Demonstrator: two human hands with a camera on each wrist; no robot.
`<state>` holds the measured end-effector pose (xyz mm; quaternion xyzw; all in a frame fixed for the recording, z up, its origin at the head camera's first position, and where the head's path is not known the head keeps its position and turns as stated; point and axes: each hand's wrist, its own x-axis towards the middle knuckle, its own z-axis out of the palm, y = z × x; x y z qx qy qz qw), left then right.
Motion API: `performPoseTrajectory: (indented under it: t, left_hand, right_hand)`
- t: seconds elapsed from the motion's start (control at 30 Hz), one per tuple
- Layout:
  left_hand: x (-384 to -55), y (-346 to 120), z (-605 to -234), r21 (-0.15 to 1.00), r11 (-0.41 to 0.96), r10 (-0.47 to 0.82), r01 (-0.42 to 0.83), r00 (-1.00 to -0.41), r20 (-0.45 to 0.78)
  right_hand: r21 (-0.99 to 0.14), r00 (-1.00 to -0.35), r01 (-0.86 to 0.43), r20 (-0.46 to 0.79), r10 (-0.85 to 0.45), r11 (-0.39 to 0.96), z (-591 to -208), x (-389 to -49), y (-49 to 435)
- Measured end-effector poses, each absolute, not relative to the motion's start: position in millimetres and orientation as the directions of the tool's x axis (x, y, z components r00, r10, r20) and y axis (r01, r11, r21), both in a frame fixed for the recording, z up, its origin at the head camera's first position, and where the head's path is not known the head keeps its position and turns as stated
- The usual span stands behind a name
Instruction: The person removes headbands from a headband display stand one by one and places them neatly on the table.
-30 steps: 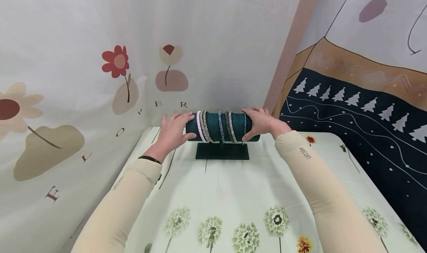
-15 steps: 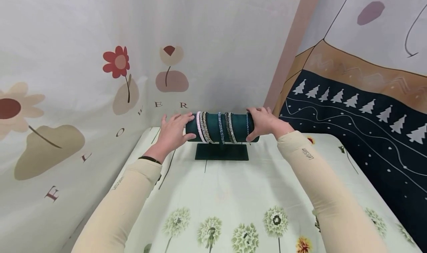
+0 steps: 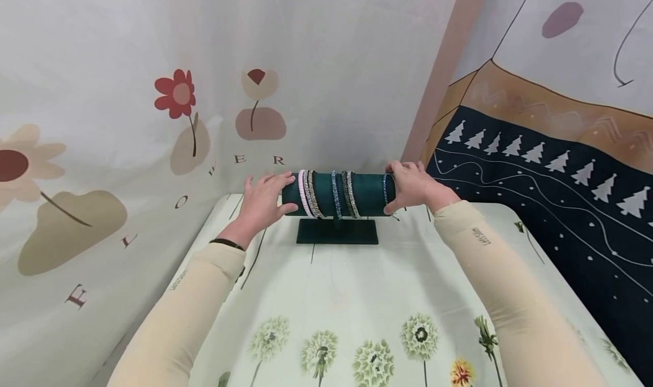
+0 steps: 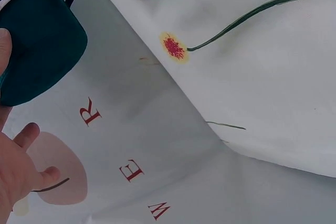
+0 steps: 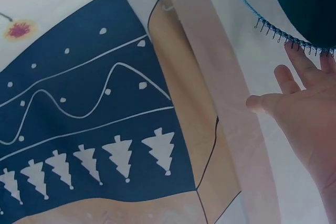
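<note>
A dark green bracelet stand (image 3: 369,194) has a horizontal padded roll on a flat base (image 3: 336,232). My left hand (image 3: 264,201) grips the roll's left end, thumb at the front and fingers over the top. Close to it sit a pink bracelet (image 3: 305,193) and a glittery one (image 3: 315,194); mid-roll are a blue bracelet (image 3: 336,194) and a dark and silver pair (image 3: 350,194). At the right end my right hand (image 3: 414,186) holds a thin blue beaded bracelet (image 3: 385,187). In the right wrist view this beaded bracelet (image 5: 270,27) hangs partly off the roll, fingertips on it.
The stand is on a table with a pale flowered cloth (image 3: 326,285). A white printed curtain (image 3: 336,75) rises behind and left. On the right hangs a dark cloth with white trees (image 3: 551,205).
My right hand has moved right along the roll, drawing the thin blue beaded bracelet towards and partly over the right end. My left hand keeps its grip on the left end.
</note>
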<state>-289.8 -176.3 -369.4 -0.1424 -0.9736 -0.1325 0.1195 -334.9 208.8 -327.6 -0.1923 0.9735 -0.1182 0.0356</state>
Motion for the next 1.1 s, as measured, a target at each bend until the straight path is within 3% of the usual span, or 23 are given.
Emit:
performPoseTrajectory:
  t: [0.6,0.93,1.1]
  left_hand:
    - [-290,-178,-369,0.234,0.92,0.251,0.315,-0.931,0.267]
    - [-290,-178,-367,0.227,0.92,0.256,0.32,-0.928,0.272]
    - [-290,-178,-369,0.22,0.92,0.259,0.323,-0.926,0.275]
  right_hand:
    - [-0.151,-0.932,-0.353,-0.024,-0.361,0.923,-317,-323,243]
    - [0.202,-0.92,-0.388,-0.028,-0.391,0.899,-330,-318,261]
    - [0.288,-0.914,-0.402,-0.069,-0.4,0.869,-346,-318,264]
